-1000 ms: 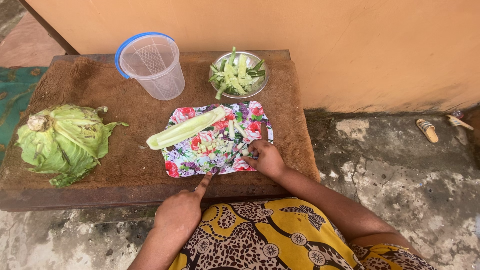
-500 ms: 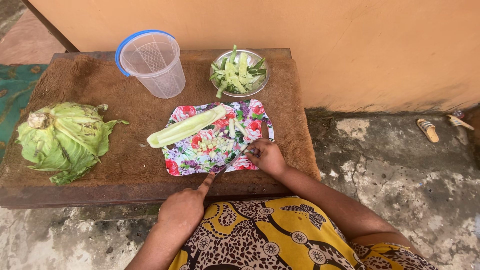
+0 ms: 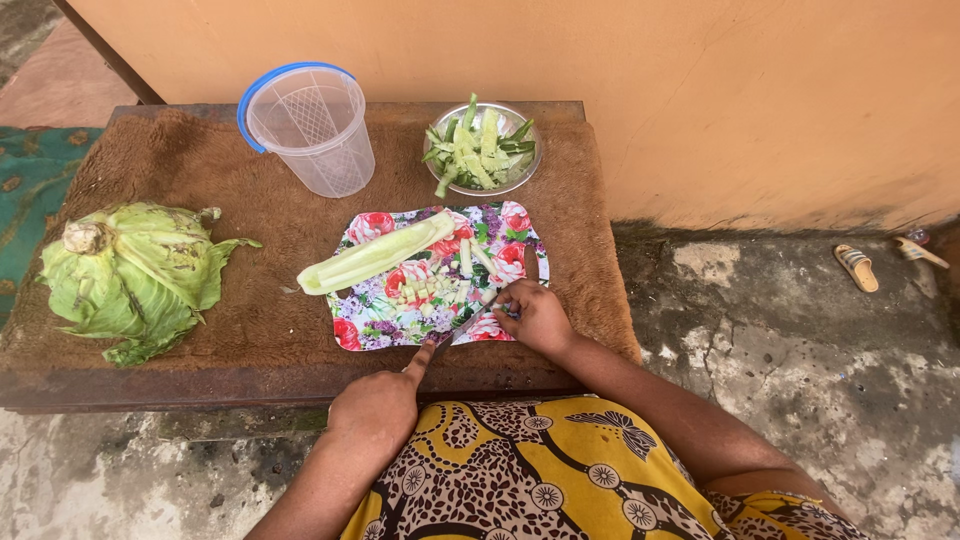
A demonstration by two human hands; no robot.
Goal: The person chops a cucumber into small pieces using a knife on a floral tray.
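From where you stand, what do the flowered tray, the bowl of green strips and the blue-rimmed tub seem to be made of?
The flowered tray looks like glossy printed plastic, perhaps melamine: thin, bright rose pattern. The bowl looks like polished steel, by its shiny grey rim. The tub looks like clear plastic: its ribbed wall is see-through under the blue rim.

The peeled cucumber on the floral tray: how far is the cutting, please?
Done: a heap of small pale cucumber cubes lies on the flowered rectangular tray. In hand: the left hand works a knife through strips held by the right hand. Left: one long peeled cucumber half, uncut.
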